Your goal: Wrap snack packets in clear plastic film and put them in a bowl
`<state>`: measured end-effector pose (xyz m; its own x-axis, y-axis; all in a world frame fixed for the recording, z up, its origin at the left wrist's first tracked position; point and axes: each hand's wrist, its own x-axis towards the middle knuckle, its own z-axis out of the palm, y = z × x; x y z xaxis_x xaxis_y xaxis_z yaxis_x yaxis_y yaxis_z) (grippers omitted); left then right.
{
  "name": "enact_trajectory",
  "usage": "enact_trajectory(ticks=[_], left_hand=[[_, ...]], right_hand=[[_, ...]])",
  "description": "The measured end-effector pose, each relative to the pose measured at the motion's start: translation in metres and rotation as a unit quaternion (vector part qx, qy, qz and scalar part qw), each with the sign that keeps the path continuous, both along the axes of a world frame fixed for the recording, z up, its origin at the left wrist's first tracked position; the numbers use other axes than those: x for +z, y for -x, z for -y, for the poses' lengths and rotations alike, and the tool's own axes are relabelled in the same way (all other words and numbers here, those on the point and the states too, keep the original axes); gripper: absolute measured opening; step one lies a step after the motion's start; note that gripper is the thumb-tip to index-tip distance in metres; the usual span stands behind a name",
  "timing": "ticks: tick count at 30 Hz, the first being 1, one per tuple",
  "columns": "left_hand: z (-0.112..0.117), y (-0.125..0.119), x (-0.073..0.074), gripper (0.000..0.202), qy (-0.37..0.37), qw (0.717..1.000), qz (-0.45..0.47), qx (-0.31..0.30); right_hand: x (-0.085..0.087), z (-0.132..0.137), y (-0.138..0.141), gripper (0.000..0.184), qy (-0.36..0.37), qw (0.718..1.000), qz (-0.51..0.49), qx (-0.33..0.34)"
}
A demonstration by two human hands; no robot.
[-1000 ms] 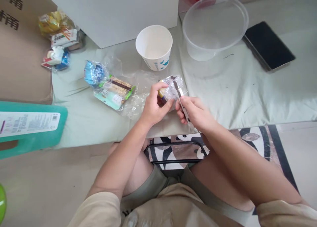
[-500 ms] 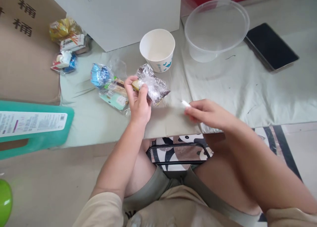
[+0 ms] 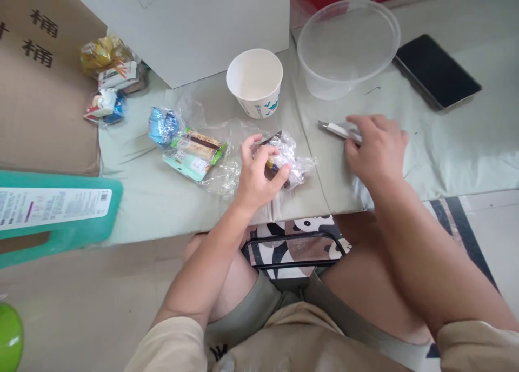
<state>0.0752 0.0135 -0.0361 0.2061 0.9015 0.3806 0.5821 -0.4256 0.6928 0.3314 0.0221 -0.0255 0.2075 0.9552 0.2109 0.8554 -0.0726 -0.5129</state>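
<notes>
My left hand (image 3: pixel 257 177) is curled over a crinkled clear-and-silver snack wrapper (image 3: pixel 298 164) with dark and yellow parts, low at the table's front; thumb and fingers grip its left side. Further right, my right hand (image 3: pixel 379 147) has thumb and forefinger about the rear end of a white utility knife (image 3: pixel 338 131). The knife lies along the cloth, its grey tip pointing left. Left of my left hand are a packaged biscuit bar (image 3: pixel 203 145), a mint-green packet (image 3: pixel 188 164) and a blue foil packet (image 3: pixel 162 126), with clear plastic around them.
Behind the wrapper stands a white paper cup (image 3: pixel 259 104). A clear plastic tub (image 3: pixel 332 82) and a black phone (image 3: pixel 438 72) are at the back right. More snack packets (image 3: pixel 109 74) rest by a cardboard box (image 3: pixel 48 101). A teal handled item (image 3: pixel 93 226) borders the left.
My left hand has moved right and lowered the wrapper to the tabletop. My right hand has gone right and up, bringing the knife onto the cloth.
</notes>
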Motion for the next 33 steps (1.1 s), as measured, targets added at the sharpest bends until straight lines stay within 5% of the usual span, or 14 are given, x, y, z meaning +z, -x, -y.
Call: enact_trajectory(ticks=[3,7,10,13,18,27,33], left_hand=[[-0.009,0.015,0.001,0.029,0.008,1.000,-0.019,-0.021],[-0.014,0.025,0.005,0.041,0.031,0.999,-0.030,-0.016],[-0.015,0.024,0.009,0.023,0.042,0.999,-0.032,0.001],[-0.016,0.024,0.010,0.005,0.054,0.998,-0.011,0.022],[-0.020,0.031,0.006,0.013,0.057,0.994,0.069,0.068],[-0.021,0.046,0.016,0.037,0.217,0.963,0.155,-0.051],[-0.027,0.053,0.010,0.032,0.180,0.952,0.247,-0.005]], right_hand=[[0.008,0.006,0.008,0.051,-0.054,0.995,-0.082,-0.006],[0.009,0.019,0.037,0.061,-0.037,0.966,-0.167,0.194],[0.007,0.023,0.056,0.066,-0.007,0.948,-0.158,0.277],[0.009,0.020,0.055,0.058,0.016,0.954,-0.145,0.260],[0.013,0.012,0.024,0.019,-0.011,0.967,-0.133,0.218],[0.013,0.005,0.006,0.013,-0.005,0.982,-0.171,0.075],[0.019,0.007,0.002,0.018,0.047,0.969,-0.229,0.081]])
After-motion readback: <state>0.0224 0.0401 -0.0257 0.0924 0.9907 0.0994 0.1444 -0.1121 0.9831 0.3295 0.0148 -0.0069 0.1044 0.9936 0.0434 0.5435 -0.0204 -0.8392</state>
